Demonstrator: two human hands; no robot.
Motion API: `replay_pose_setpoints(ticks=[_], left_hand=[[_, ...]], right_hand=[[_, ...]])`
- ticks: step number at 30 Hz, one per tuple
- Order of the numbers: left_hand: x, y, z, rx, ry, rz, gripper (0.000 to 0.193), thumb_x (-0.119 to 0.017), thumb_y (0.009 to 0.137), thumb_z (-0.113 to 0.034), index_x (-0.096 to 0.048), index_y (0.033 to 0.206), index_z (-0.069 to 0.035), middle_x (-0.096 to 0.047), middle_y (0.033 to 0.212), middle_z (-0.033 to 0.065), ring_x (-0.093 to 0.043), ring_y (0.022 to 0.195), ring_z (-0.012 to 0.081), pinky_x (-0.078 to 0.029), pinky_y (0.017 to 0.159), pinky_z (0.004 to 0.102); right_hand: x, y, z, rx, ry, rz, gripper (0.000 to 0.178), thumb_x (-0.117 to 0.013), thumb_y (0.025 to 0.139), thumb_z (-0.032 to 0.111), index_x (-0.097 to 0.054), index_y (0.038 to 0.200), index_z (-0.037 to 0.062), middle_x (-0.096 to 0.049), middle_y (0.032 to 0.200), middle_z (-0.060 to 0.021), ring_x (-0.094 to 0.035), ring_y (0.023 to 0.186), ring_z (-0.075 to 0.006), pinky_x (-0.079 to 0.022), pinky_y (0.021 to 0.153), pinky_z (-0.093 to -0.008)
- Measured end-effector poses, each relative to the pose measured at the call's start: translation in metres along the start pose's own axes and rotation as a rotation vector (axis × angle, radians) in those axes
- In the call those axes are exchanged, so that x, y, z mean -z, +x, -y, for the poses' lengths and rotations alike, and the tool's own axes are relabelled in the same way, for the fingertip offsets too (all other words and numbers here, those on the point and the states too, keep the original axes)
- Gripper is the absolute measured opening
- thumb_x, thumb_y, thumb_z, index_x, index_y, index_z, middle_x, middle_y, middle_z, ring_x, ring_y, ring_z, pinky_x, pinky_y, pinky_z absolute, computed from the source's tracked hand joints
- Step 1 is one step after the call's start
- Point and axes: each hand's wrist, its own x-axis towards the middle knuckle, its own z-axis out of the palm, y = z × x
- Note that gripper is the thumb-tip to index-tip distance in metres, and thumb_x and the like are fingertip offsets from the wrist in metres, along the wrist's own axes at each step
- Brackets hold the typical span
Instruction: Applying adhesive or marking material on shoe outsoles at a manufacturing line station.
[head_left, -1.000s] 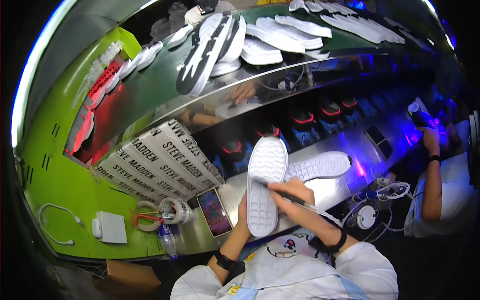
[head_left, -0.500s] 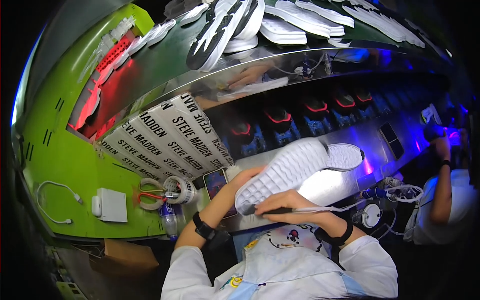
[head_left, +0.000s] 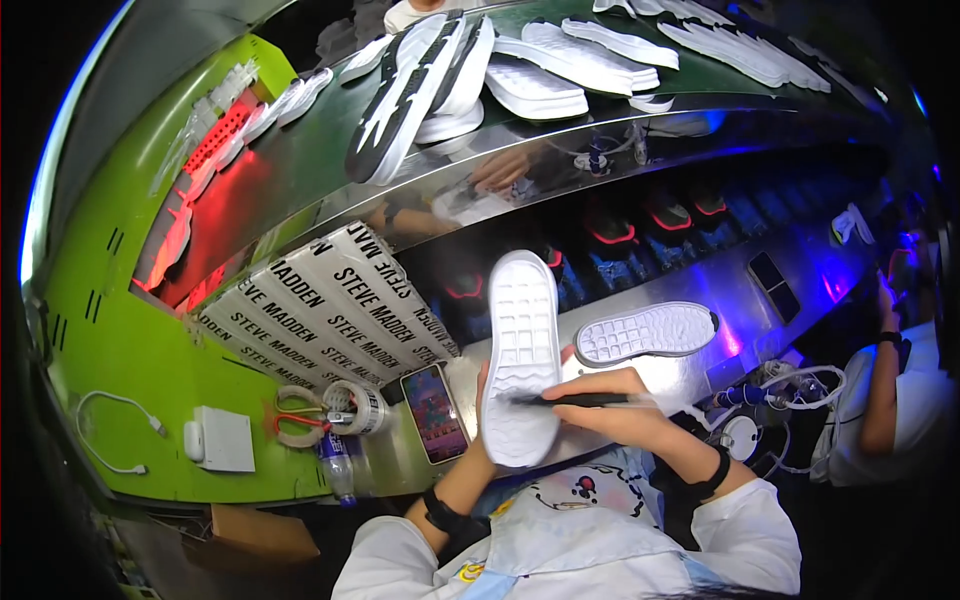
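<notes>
A white shoe sole (head_left: 522,320) with a gridded face stands nearly lengthwise before me. My left hand (head_left: 477,442) grips it from behind, so most of its fingers are hidden. My right hand (head_left: 618,408) is closed on a slim dark-handled brush (head_left: 590,399), whose blurred tip touches the lower half of the sole. A pale tube trails off to the right of this hand. Another white sole (head_left: 648,333) lies on the metal bench just beyond.
A printed white carton (head_left: 335,300), a phone (head_left: 435,413), tape rolls (head_left: 362,407) and red-handled scissors (head_left: 300,405) are at the left. Many soles (head_left: 590,60) lie on the green belt (head_left: 330,140). A dark phone (head_left: 777,285) and a co-worker (head_left: 900,400) are at the right.
The held sole has turned from slanting to nearly upright, uncovering the sole on the bench. The brush has moved from its near end toward its middle. My view has shifted slightly.
</notes>
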Motion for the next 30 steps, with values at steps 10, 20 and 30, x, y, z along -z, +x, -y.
replay_pose_setpoints(ticks=[10, 20, 30], left_hand=[[0.027, -0.004, -0.006, -0.079, -0.196, 0.075, 0.072, -0.052, 0.083, -0.046, -0.025, 0.142, -0.015, -0.034, 0.14, 0.0135, -0.045, 0.109, 0.0328, -0.041, 0.095, 0.0454], [0.007, 0.008, -0.05, 0.144, -0.019, 0.095, 0.071, -0.041, 0.083, -0.047, -0.033, 0.136, -0.001, -0.044, 0.128, 0.0245, -0.054, 0.096, 0.0408, -0.051, 0.079, 0.0497], [-0.042, 0.028, -0.053, 0.535, 0.22, -0.202, 0.05, -0.046, 0.083, -0.035, -0.055, 0.113, 0.004, -0.063, 0.103, 0.0196, -0.064, 0.09, 0.027, -0.051, 0.081, 0.0307]], right_hand=[[-0.061, 0.0, -0.032, 0.184, -0.026, 0.069, 0.016, -0.066, 0.072, 0.005, -0.067, 0.088, 0.006, -0.065, 0.079, -0.0102, -0.061, 0.072, -0.0228, -0.048, 0.068, -0.033], [-0.041, -0.002, -0.009, -0.297, 0.239, 0.43, 0.016, -0.06, 0.086, 0.011, -0.067, 0.095, 0.0001, -0.067, 0.079, -0.0062, -0.063, 0.074, -0.0099, -0.049, 0.066, -0.0219], [-0.034, 0.004, 0.004, 0.293, 0.037, 0.331, 0.013, -0.058, 0.083, 0.01, -0.066, 0.084, -0.0008, -0.067, 0.083, -0.0086, -0.064, 0.077, -0.0155, -0.049, 0.071, -0.0247]])
